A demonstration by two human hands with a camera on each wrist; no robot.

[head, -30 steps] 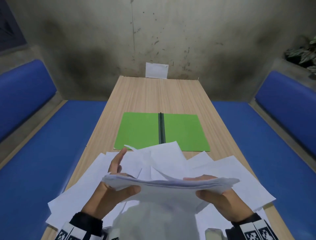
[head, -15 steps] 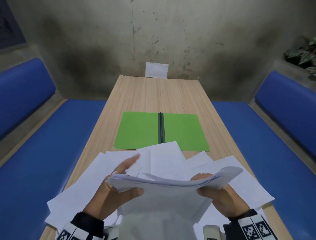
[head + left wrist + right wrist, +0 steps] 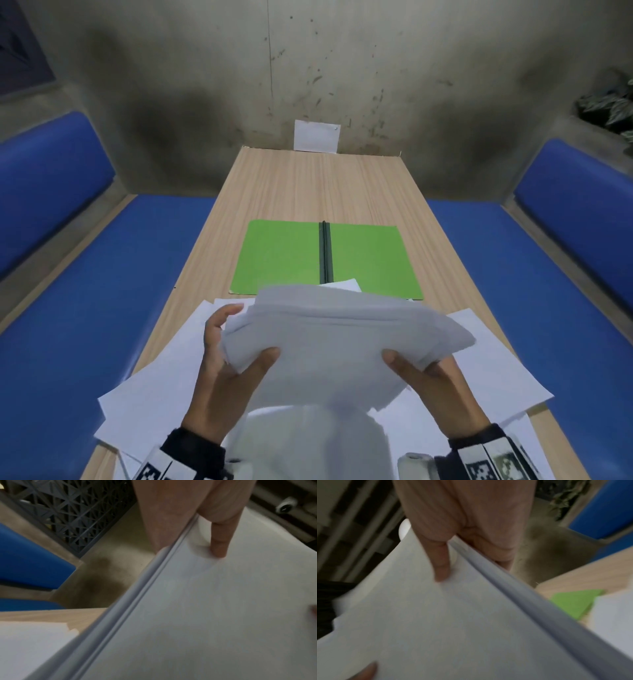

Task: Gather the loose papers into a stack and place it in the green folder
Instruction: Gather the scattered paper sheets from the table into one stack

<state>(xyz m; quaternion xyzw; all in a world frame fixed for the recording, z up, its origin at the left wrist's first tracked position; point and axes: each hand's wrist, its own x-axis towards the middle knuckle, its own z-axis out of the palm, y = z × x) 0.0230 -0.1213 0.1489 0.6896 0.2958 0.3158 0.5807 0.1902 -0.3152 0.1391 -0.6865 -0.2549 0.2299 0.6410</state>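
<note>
Stack of white paper sheets [image 3: 342,339] is held up above the near end of the long light-wood table [image 3: 308,185], tilted so its broad face is turned toward the head camera. Left hand [image 3: 226,373] is clamped on the stack's left edge, thumb laid across the near face and fingers curled behind. Right hand [image 3: 435,387] is clamped on the right edge in the same manner, thumb in front. In the left wrist view, the thumb [image 3: 219,538] is seen pressed on the top sheet, with the layered edge of the stack running diagonally. In the right wrist view, the same grip is seen, though blurred.

Loose white sheets [image 3: 164,373] are spread flat on the table beneath and to both sides of the held stack, overlapping one another. Flat green folder with dark spine [image 3: 281,257] is laid open on the table beyond the papers; one loose sheet's corner is overlapping its near edge. Small white card [image 3: 317,135] is propped against the stained grey wall at the table's far end. Blue cushioned benches [image 3: 102,291] are seen along both sides.
</note>
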